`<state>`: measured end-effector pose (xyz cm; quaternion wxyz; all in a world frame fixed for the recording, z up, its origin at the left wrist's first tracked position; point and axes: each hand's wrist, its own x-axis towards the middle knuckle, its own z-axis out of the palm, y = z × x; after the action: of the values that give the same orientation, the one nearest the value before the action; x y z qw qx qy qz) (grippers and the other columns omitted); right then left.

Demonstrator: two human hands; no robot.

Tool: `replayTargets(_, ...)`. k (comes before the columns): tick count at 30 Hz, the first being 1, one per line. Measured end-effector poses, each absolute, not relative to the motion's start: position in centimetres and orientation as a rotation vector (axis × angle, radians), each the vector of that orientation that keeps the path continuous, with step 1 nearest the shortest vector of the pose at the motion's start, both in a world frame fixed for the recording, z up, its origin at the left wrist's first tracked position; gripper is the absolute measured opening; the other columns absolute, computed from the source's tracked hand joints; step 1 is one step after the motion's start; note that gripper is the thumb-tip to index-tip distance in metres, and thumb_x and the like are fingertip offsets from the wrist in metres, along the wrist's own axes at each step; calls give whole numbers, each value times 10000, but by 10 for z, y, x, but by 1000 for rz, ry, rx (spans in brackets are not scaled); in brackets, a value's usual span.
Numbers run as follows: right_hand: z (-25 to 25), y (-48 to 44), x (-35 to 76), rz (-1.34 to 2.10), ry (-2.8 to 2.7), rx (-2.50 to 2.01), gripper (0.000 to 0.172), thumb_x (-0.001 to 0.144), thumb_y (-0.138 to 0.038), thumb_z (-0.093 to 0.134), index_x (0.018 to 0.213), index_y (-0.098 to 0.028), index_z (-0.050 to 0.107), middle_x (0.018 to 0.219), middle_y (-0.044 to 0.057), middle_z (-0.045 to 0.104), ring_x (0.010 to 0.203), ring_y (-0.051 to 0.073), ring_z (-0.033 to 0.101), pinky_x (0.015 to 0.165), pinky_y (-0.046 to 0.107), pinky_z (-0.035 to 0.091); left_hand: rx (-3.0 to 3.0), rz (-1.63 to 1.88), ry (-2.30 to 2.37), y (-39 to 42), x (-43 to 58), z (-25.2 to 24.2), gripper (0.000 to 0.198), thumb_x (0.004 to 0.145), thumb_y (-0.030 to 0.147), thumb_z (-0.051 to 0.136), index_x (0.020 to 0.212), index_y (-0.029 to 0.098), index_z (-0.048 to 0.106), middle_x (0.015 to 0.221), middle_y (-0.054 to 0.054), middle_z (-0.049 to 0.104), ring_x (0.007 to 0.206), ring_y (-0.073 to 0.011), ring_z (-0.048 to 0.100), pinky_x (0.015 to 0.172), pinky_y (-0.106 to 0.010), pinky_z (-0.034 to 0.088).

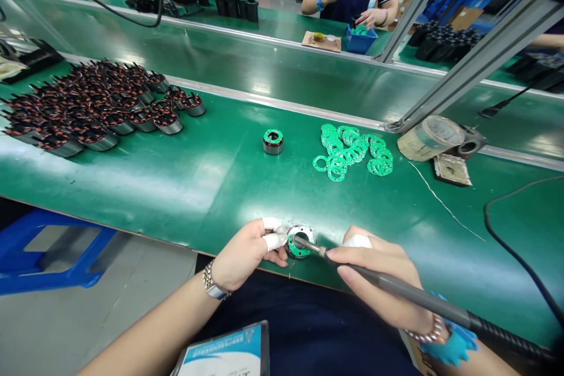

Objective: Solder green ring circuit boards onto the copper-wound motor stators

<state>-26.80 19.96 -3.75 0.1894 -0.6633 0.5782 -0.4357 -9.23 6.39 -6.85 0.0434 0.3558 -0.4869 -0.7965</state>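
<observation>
1. The step in hand looks like soldering: the right hand (396, 261) brings a soldering iron (396, 285) to a green ring (291, 245) on a motor part (300, 256), which sits at the near edge of the worktop (176, 188).
2. The right fingers are wrapped closely around the iron's handle, pen-fashion, with its metal end over the ring's middle hole; whether the tip touches a joint is too small to tell.
3. The thumb and forefinger of the left hand (244, 255), both in white covers, are drawn close together at the part's left edge; whether they grip it, pinch a thin wire or merely rest there, I cannot tell.
4. As I judge it, the next move calls for a steady part and a precise tip on one joint of the ring.
5. Counted: one iron; one part being worked; one other motor part (273, 147) standing alone mid-worktop, topped with its own green ring.
6. Loose green rings (352, 150) overlap on the right, too many to count surely.
7. Dozens of wound motor parts (97, 106) crowd the left, also uncountable.
8. One tub (425, 141), one small pad (452, 168) and one wire strand (445, 204) lie at right.
</observation>
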Motion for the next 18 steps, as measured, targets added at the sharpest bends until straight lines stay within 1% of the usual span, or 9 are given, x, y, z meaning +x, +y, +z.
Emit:
replayTargets(4, -35, 200, -269, -1249, 1623, -1871, 199, 761, -90, 545, 918, -141, 656, 649, 45, 573, 556, 121, 490, 536, 264, 424, 1099, -2436, -1481, 64, -92, -68, 89, 726, 213, 561, 706, 130, 536, 590, -2, 567, 574, -112, 559, 631, -285, 507)
replayTargets(7, -33, 199, -271, -1301, 1593, -1887, 226, 778, -116, 555, 992, -150, 616, 703, 50, 591, 620, 131, 522, 559, 255, 437, 1103, -2440, -1477, 63, -92, -69, 75, 732, 204, 554, 722, 130, 543, 594, -1, 569, 569, -111, 557, 631, -288, 508)
replayTargets(10, -35, 188, -272, -1283, 1520, -1974, 218, 805, -123, 544, 1018, -159, 572, 742, 49, 607, 701, 140, 549, 641, 259, 461, 1078, -2456, -1467, 63, -94, -69, 56, 740, 191, 544, 729, 136, 546, 603, 0, 573, 564, -107, 554, 628, -284, 506)
replayTargets(12, -37, 175, -272, -1158, 1431, -2048, 196, 804, -107, 543, 993, -155, 554, 822, 63, 613, 804, 150, 554, 733, 272, 466, 1071, -2452, -1471, 63, -94, -69, 56, 747, 190, 538, 736, 137, 548, 608, -1, 573, 569, -109, 556, 631, -284, 506)
replayTargets(14, -38, 162, -272, -957, 1301, -2109, 214, 787, -92, 549, 994, -146, 529, 913, 76, 598, 929, 164, 527, 829, 289, 445, 1068, -2426, -1509, 64, -92, -70, 69, 760, 206, 536, 765, 139, 552, 624, -6, 576, 582, -115, 563, 637, -288, 508)
replayTargets(16, -37, 153, -273, -804, 1209, -2136, 240, 783, -76, 535, 1011, -144, 505, 956, 75, 577, 992, 165, 494, 871, 294, 424, 1068, -2271, -1629, 64, -87, -71, 86, 777, 233, 535, 797, 151, 554, 660, -15, 589, 618, -128, 579, 648, -286, 505)
replayTargets(18, -37, 148, -274, -751, 1208, -2142, 231, 796, -68, 510, 1011, -151, 496, 930, 62, 564, 947, 152, 499, 828, 276, 438, 984, -1947, -1867, 63, -79, -73, 87, 780, 241, 548, 819, 169, 576, 733, -35, 615, 692, -146, 595, 690, -282, 492)
